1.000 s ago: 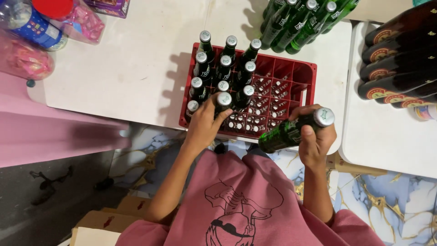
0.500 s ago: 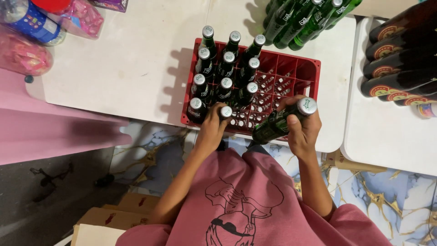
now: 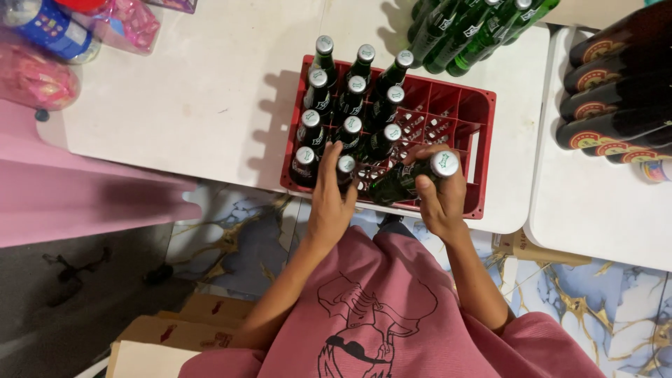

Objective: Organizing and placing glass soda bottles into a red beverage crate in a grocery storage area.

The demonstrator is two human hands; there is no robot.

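Two white tables stand side by side over a marbled floor, cardboard below.

The right hand carries its tilted green bottle from beside the red crate to above its near cells. The left hand seats its bottle in the front row.

Both bare forearms are reaching forward from the pink short sleeves, elbows bent outward. The left hand is curling its fingers downward in a closed grasp, back of the hand facing up. The right hand is clenching, thumb pressing across, wrist cocked slightly left.
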